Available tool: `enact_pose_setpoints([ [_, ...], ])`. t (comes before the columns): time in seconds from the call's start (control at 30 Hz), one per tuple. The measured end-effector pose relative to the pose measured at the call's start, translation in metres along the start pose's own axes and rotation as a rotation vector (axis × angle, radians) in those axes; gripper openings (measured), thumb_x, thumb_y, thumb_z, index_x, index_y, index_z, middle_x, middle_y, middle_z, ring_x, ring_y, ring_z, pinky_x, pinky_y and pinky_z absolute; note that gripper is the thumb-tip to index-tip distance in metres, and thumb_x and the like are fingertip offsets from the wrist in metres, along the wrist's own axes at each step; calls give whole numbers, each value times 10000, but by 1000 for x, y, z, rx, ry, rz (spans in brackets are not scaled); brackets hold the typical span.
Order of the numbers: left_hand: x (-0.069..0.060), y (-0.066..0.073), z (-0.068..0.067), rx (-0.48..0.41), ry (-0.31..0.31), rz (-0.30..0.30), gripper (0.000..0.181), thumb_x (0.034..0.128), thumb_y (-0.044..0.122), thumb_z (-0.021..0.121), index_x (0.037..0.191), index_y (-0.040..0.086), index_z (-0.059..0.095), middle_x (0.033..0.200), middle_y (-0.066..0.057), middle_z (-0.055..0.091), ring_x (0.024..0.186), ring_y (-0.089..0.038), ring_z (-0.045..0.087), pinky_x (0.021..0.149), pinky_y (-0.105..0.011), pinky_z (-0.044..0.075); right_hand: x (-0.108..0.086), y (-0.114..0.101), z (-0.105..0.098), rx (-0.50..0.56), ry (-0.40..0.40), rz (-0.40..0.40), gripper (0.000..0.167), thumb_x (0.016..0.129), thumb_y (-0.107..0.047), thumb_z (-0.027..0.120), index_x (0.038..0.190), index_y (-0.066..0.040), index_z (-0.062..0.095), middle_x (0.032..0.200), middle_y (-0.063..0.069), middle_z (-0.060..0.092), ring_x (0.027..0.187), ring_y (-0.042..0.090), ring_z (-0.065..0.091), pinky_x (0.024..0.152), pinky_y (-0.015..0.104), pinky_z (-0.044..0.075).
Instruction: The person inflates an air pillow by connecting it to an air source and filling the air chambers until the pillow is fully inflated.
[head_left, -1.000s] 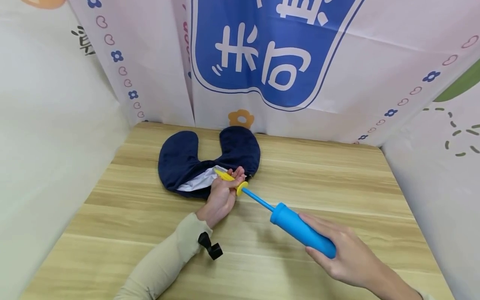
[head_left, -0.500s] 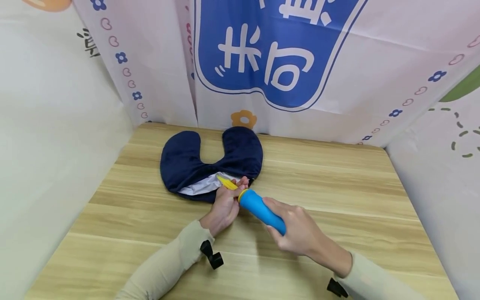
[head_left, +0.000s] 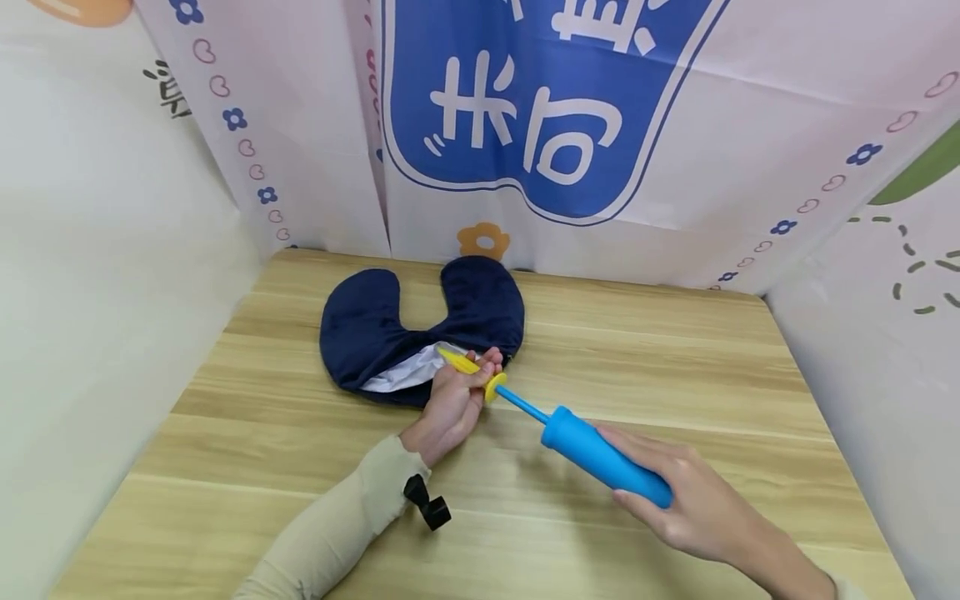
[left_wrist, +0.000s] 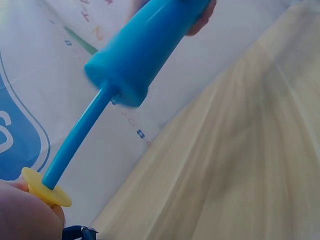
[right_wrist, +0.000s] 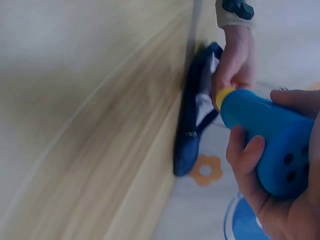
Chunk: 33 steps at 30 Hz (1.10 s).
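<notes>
One pump (head_left: 603,460) was gripped by the right hand (head_left: 701,504), fingers curled, its nozzle (head_left: 456,360) pinched by the left hand (head_left: 452,407)! On the table (head_left: 675,350), the neck pillow (head_left: 487,304) was opened but, seemingly, barely filled.

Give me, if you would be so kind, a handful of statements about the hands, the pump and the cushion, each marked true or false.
1. The right hand grips the blue pump barrel. True.
2. The navy cushion lies on the wooden table. True.
3. The left hand touches nothing. False: it holds the yellow nozzle.
4. The navy cushion is fully closed. False: white material shows along its near side.
5. A stretch of blue rod shows between the yellow disc and the blue pump barrel. True.
</notes>
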<state>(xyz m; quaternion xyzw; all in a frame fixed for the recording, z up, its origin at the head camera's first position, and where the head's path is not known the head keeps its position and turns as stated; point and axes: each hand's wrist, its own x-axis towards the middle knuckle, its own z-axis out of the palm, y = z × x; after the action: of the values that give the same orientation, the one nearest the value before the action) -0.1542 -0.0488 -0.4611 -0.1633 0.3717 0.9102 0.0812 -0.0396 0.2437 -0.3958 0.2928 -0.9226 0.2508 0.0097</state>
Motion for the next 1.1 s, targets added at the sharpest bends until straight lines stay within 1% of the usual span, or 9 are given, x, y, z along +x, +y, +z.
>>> enact_pose_setpoints([
  [0.2,-1,-1,6,-45,58,13,270,1019,-162,509,1108,59,381,1104,-70,692,963,-99,711,886,-202,591,-14,-4,-13,-52,36,11,724,908,-259,839,1560,-297,526,1447,-64,670,1153,149,733,827,337,622],
  [0.3,-6,-5,8,-45,79,26,274,1024,-161,493,1110,65,365,1185,-119,692,969,-108,704,893,-207,585,-6,-9,-4,-57,51,3,709,906,-259,834,1552,-264,542,1414,-20,698,1115,158,746,799,338,627],
  [0.43,-11,-12,10,0,80,20,282,1032,-151,484,1135,75,351,1387,-233,652,1001,-121,715,941,-230,575,12,-15,15,-58,89,-20,671,876,-222,836,1498,-132,601,1348,76,738,1056,201,771,773,378,645],
  [0.5,-12,-15,10,23,74,14,284,1035,-145,483,1152,76,347,1432,-258,623,1013,-123,720,962,-239,572,23,-18,25,-52,112,-28,650,860,-200,833,1463,-75,625,1326,113,745,1057,243,780,793,413,654],
  [0.63,-11,-15,11,20,94,24,286,1032,-148,488,1164,70,356,1211,-161,705,963,-122,720,919,-220,587,48,-18,45,-16,132,-77,636,876,-194,810,1454,-14,614,1340,172,728,1087,307,776,832,454,657],
  [0.73,-10,-12,13,15,81,24,293,1022,-164,497,1136,72,367,1055,-64,703,919,-110,720,872,-203,596,56,-12,51,31,126,-102,648,902,-199,803,1481,-9,584,1382,186,700,1118,306,764,850,451,654],
  [0.83,-7,-9,15,23,14,25,286,1022,-162,503,1109,76,371,1078,-68,710,938,-107,727,880,-210,596,50,-4,44,53,117,-84,669,895,-187,821,1501,-43,576,1410,161,688,1148,283,752,855,457,651],
  [0.93,-4,-4,14,25,-36,32,270,1027,-155,498,1094,76,378,1233,-167,702,984,-122,733,894,-223,596,36,2,32,45,104,-53,697,884,-182,835,1523,-106,569,1429,129,682,1161,271,747,845,463,648],
  [1.1,-1,4,9,13,-4,14,281,1027,-161,487,1128,79,382,1488,-293,560,1002,-138,741,876,-219,597,8,5,20,-1,75,-21,749,902,-228,839,1576,-234,511,1458,60,670,1184,248,737,848,430,643],
])
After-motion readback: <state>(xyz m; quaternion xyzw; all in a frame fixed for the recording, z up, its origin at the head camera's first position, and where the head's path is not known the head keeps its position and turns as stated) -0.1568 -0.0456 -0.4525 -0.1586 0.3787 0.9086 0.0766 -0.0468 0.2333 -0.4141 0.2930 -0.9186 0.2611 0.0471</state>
